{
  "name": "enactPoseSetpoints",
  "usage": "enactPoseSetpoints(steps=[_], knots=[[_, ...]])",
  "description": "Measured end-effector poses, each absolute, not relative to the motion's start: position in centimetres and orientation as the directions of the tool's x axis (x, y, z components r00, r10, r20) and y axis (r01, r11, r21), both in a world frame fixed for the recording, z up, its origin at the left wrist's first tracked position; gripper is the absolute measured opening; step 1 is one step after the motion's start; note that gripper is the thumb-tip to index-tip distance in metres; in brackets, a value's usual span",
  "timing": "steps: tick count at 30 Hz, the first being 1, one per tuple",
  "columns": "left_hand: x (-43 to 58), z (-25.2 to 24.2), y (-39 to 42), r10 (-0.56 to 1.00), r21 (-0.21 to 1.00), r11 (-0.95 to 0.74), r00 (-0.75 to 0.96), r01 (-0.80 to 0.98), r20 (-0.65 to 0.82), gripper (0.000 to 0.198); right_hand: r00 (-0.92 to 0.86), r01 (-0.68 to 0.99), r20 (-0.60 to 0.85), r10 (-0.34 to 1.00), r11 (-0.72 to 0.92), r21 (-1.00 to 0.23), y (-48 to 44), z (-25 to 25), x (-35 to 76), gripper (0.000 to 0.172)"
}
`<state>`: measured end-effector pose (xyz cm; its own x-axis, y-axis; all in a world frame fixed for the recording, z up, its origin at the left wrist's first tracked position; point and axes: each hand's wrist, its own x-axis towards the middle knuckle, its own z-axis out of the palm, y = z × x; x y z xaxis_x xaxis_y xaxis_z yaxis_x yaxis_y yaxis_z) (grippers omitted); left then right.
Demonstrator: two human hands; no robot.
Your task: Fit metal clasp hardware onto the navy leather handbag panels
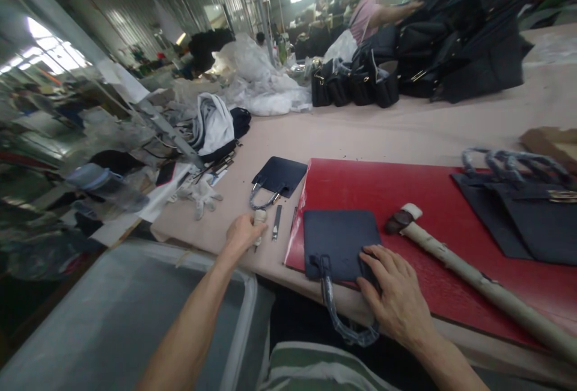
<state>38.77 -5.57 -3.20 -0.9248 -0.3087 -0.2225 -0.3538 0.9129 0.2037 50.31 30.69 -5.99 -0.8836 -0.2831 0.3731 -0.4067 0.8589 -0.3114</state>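
Your left hand [242, 233] has its fingers curled round an awl [259, 218], your right hand [397, 287] kinda half-open on that navy bag panel [341, 236].

Your left grip [242, 233] pinches a pale tool [259, 217] above the worktop [279, 139], beside a flat tool [277, 221]. Your right grip [399, 289] lies, thumb and fingers apart, on a dark panel [340, 229] whose wrapped handle [330, 304] hangs past the edge toward you. That panel sits on a red board [347, 184], with a mallet [480, 283] to its right and more panels [527, 223] beyond. Left of the board you have a second panel [285, 175], then a glove [201, 197]. Across from you stand black bags [356, 84], a person [364, 15] in pink behind them
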Motion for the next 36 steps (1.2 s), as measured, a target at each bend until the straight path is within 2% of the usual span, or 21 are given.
enactPoseSetpoints(steps=[6,10,13,16,19,24,36], knots=[[38.1,-3.3,-5.9,-0.248,0.138,0.944,-0.921,-0.300,-0.300,0.036,-0.896,-0.391,0.351,-0.271,0.856,-0.337,30.4,-5.6,50.6,0.032],[38.4,-3.3,-6.0,-0.254,0.105,0.950,-0.926,-0.293,-0.280,0.031,-0.912,-0.365,0.324,-0.251,0.859,-0.360,30.3,-5.5,50.7,0.033],[39.3,-3.0,-4.7,-0.249,0.105,0.959,-0.961,-0.262,-0.122,0.038,-0.911,-0.364,0.330,-0.248,0.860,-0.358,30.3,-5.5,50.8,0.032],[39.5,-2.6,-2.6,-0.171,0.193,0.967,-0.985,-0.165,0.012,0.031,-0.905,-0.374,0.338,-0.257,0.859,-0.349,30.3,-5.5,50.7,0.032],[38.3,-2.6,-0.4,-0.128,0.308,0.941,-0.990,-0.143,-0.067,0.025,-0.900,-0.383,0.351,-0.259,0.854,-0.352,30.3,-5.5,50.6,0.032],[35.5,-3.9,1.6,-0.038,0.357,0.930,-0.989,-0.086,-0.140,0.021,-0.917,-0.357,0.315,-0.245,0.856,-0.373,30.1,-5.2,50.8,0.033],[34.3,-3.8,1.0,-0.008,0.216,0.975,-0.973,-0.059,-0.230,0.024,-0.940,-0.315,0.262,-0.220,0.855,-0.411,30.1,-5.0,51.0,0.036]])
